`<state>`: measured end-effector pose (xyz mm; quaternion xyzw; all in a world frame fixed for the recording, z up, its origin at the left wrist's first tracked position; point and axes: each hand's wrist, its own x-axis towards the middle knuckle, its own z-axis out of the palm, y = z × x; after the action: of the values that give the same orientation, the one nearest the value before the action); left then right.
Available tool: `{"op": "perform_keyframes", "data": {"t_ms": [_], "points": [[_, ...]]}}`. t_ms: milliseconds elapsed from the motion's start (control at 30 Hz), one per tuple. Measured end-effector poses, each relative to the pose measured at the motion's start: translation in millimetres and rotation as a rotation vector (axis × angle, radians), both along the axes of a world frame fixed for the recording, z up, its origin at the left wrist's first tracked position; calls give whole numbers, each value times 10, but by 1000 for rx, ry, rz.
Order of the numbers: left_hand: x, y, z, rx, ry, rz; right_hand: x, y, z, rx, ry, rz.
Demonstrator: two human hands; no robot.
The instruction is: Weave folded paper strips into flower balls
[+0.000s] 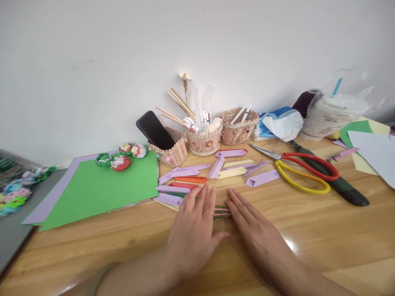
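My left hand [196,230], a ring on one finger, lies palm down with its fingers stretched out. My right hand [257,228] rests flat opposite it, fingers straight and side by side. Between them, partly covered by both, is a small layered piece of folded paper [221,212] with green and pinkish edges. Beyond my fingertips lie several folded paper strips, among them a purple strip [263,178], a yellow strip [232,172] and an orange strip [190,180]. What lies under my palms is hidden.
Green paper [101,197] with small paper flowers [120,163] is at left. Popsicle-stick holders [205,143] line the wall, one with a phone [155,130]. Right are scissors [304,166], a dark-handled tool [345,189], a tissue pack [279,123], a drink cup [335,113] and paper sheets [375,150].
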<state>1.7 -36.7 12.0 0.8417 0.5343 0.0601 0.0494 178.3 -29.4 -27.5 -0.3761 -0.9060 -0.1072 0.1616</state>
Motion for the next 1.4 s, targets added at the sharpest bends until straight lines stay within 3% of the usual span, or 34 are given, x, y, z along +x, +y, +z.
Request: {"op": "perform_keyframes", "data": {"t_ms": [167, 433, 767, 867, 933, 1033, 1133, 1200, 1400], "points": [[112, 118, 107, -167, -130, -23, -12, -3, 15, 5, -30, -28], [116, 296, 102, -238, -285, -15, -23, 4, 89, 41, -37, -19], [120, 419, 147, -319, -351, 23, 100, 86, 149, -260, 183, 24], [83, 497, 192, -411, -565, 156, 173, 192, 269, -214, 380, -37], [67, 542, 212, -525, -817, 245, 214, 266, 384, -230, 568, -171], [91, 563, 223, -667, -1189, 322, 237, 348, 559, -472, 803, -262], [168, 528, 217, -779, -1453, 338, 201, 386, 699, -753, 939, -171], [226, 498, 204, -835, -1545, 333, 161, 399, 771, -828, 968, -116], [295, 494, 112, -884, -1600, 311, 81, 470, 870, -829, 881, -102]]}}
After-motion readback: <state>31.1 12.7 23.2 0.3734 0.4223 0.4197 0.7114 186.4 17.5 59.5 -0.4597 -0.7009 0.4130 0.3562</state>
